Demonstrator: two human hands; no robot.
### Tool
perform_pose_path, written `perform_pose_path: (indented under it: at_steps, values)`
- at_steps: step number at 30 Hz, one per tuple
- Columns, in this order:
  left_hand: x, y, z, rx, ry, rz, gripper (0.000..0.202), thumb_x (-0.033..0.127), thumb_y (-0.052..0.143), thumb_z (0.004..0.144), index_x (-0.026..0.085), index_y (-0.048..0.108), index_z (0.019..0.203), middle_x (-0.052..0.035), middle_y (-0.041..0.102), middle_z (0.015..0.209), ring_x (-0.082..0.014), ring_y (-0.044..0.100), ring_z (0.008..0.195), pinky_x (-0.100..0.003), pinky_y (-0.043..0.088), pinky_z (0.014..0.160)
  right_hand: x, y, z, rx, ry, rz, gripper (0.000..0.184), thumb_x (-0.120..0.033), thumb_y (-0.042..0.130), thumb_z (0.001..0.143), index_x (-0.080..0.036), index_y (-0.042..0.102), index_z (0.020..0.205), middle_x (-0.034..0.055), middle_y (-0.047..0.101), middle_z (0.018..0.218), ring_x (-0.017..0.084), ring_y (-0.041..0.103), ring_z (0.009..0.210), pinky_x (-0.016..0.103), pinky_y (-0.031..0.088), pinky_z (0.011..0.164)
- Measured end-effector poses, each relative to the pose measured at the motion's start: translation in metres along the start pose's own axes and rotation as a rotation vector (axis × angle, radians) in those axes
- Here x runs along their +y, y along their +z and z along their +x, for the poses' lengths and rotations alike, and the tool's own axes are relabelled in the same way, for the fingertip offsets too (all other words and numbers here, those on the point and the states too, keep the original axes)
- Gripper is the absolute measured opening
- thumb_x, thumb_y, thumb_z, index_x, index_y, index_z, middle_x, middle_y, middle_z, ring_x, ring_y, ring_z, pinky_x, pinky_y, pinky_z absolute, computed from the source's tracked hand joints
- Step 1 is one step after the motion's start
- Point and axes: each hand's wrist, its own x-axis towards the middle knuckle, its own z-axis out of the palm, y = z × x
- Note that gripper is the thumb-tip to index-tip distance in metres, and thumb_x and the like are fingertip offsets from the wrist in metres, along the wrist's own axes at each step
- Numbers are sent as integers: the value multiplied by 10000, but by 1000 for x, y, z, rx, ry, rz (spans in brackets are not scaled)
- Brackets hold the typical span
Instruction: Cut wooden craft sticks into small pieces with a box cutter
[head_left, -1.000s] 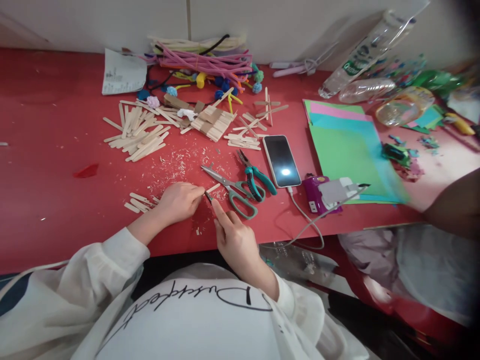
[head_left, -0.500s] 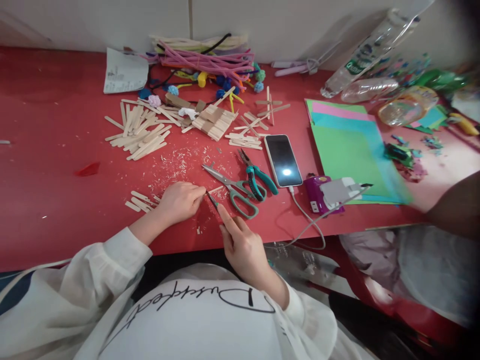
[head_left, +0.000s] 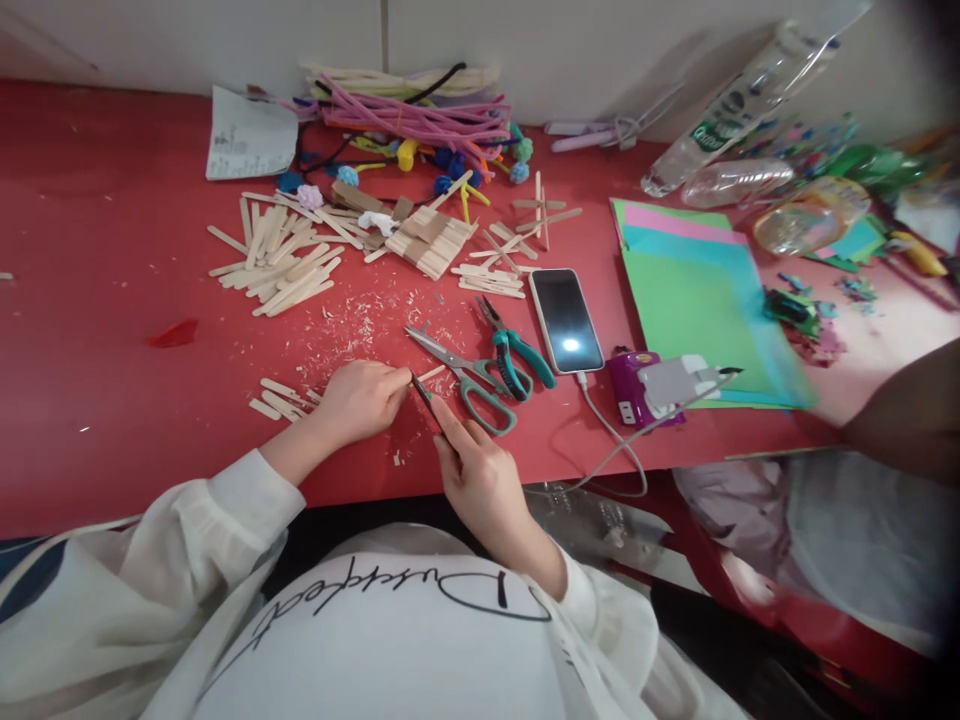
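Note:
My left hand (head_left: 365, 400) is closed over a wooden craft stick (head_left: 432, 374), whose end pokes out to the right of the fingers. In my right hand (head_left: 484, 470) is a slim dark craft knife (head_left: 422, 389), forefinger stretched along it. The knife's tip meets the stick beside my left fingertips. Just beyond lie scissors (head_left: 469, 378) with grey-green handles, their blades pointing up and left. Teal-handled pliers (head_left: 511, 352) lie partly over the scissors. Pale wood shavings (head_left: 360, 330) are scattered past my left hand, and short cut sticks (head_left: 279, 400) lie left of it.
Craft sticks (head_left: 277, 260) are piled farther back, near a taped stick panel (head_left: 431, 243) and pipe cleaners (head_left: 412, 115). A phone (head_left: 566, 320) charges from a purple power adapter (head_left: 637, 385). Coloured paper (head_left: 697, 300) and plastic bottles (head_left: 739, 183) are at right, near another person's arm (head_left: 911, 410).
My right hand has shifted slightly left and up with the knife, toward my left fingers. The scissors, pliers and phone stay where they were.

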Motion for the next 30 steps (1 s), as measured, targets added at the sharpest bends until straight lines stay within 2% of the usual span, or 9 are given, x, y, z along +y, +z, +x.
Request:
perform_pose_path:
  at_steps: [4, 8, 13, 17, 22, 25, 30]
  values:
    - [1, -2, 0, -12, -4, 7, 237, 195, 412, 836, 196, 588, 677, -44, 627, 595, -209, 591, 581, -285, 328, 513, 3, -3, -9, -14, 6, 33, 461, -197, 345, 888, -151, 479, 1326, 59, 603, 771, 152, 561, 537, 224, 415, 462]
    - [0, -3, 1, -31, 6, 4, 238, 193, 409, 838, 197, 583, 676, -44, 636, 618, -205, 594, 597, -284, 332, 520, 4, -2, -12, -3, -1, -18, 460, -197, 344, 886, -166, 491, 1321, 54, 605, 760, 152, 545, 491, 232, 383, 423]
    - [-2, -3, 2, -63, 6, -19, 236, 206, 409, 840, 199, 571, 668, -38, 631, 629, -196, 591, 613, -279, 336, 529, 1, -1, -7, -8, -4, -94, 461, -194, 355, 881, -198, 491, 1322, 55, 599, 751, 139, 512, 458, 224, 331, 389]
    - [-3, -4, 2, -76, -16, -47, 237, 222, 399, 844, 200, 566, 677, -43, 632, 640, -201, 592, 619, -278, 322, 512, -3, 0, 0, -15, 11, -86, 467, -178, 367, 869, -192, 497, 1318, 54, 600, 745, 139, 521, 473, 222, 344, 402]
    - [-2, -5, 2, -81, -51, -100, 231, 235, 397, 840, 201, 563, 683, -47, 629, 649, -207, 600, 645, -270, 320, 508, -4, 4, 6, 15, 38, 62, 456, -191, 369, 873, -177, 506, 1308, 59, 601, 742, 159, 545, 509, 234, 410, 439]
    - [-1, -7, 2, -80, -85, -153, 219, 247, 411, 834, 200, 553, 673, -42, 616, 629, -203, 597, 632, -263, 321, 506, -2, 0, 4, 46, 21, 139, 439, -196, 374, 883, -160, 505, 1301, 63, 622, 763, 168, 590, 600, 236, 476, 530]
    - [-1, -25, -3, -27, -190, -309, 240, 296, 416, 842, 206, 504, 638, 0, 561, 555, -174, 558, 544, -245, 325, 491, 2, -14, -1, 220, 18, 392, 422, -219, 376, 907, -148, 475, 1311, 101, 650, 948, 181, 627, 788, 256, 517, 666]
